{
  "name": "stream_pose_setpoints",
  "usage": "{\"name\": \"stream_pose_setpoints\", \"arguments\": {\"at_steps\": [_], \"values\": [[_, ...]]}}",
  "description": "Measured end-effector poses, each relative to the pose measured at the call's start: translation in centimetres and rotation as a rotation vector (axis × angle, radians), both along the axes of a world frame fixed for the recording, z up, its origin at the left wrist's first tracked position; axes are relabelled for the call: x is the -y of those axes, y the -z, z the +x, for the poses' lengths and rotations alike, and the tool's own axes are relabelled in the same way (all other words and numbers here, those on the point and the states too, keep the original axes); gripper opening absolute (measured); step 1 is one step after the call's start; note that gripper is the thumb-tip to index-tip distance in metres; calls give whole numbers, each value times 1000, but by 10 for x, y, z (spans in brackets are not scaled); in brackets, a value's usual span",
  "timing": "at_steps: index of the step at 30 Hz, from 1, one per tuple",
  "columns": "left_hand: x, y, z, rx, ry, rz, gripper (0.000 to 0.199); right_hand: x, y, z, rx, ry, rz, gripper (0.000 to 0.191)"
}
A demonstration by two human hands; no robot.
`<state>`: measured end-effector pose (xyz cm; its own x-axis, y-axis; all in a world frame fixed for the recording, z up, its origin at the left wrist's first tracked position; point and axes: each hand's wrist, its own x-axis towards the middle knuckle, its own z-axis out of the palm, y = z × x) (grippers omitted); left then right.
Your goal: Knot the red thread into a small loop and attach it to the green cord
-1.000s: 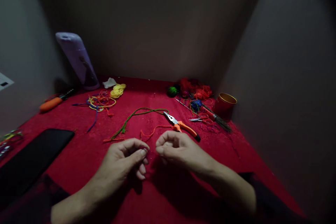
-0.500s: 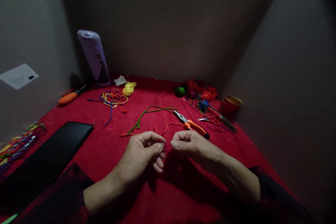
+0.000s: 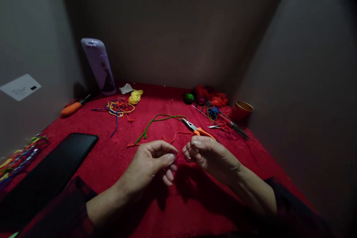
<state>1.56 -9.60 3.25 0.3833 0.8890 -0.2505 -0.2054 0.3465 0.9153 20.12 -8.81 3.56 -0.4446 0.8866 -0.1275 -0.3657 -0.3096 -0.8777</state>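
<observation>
My left hand (image 3: 150, 165) is closed in a pinch over the red cloth, thumb against forefinger. A thin magenta thread (image 3: 181, 155) comes out of that pinch and runs across to my right hand (image 3: 213, 153), whose thumb and forefinger pinch it too. Something small and shiny glints below the right fingers, too small to name. Just beyond the right hand lie long-nose pliers (image 3: 199, 131) with orange handles, partly covered by it. A green cord (image 3: 152, 121) curves on the cloth past my fingertips, with an orange-red cord (image 3: 175, 135) nearer.
At left lie a black phone (image 3: 60, 167), colourful braided cords (image 3: 23, 156) and an orange-handled tool (image 3: 71, 108). A purple bottle (image 3: 102, 70) stands behind tangled cords and yellow yarn (image 3: 136, 96). At right are yarn balls (image 3: 189, 98), small scissors (image 3: 214, 126), a brush (image 3: 238, 130) and a red cup (image 3: 242, 111).
My right hand has turned and lifted slightly, its fingertips rising and drawing the thread out from the left pinch. The left hand stays nearly in place. The view has shifted slightly.
</observation>
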Motion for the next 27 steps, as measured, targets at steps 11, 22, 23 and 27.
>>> {"name": "stream_pose_setpoints", "arguments": {"at_steps": [11, 22, 23, 27], "values": [[-1, -1, -2, -106, -79, 76, 16, 2, 2, -2, -125, 78, -152, 8], [-2, 6, 1, -10, 41, 17, 31, -5, 8, -11, -162, 53, -130, 20], [-2, 6, 1, -29, 52, 11, 31, -5, 9, -11, -140, 40, -120, 21], [-2, 6, 0, -109, 139, -22, 32, -9, 10, -11, -18, 12, -47, 27]]}}
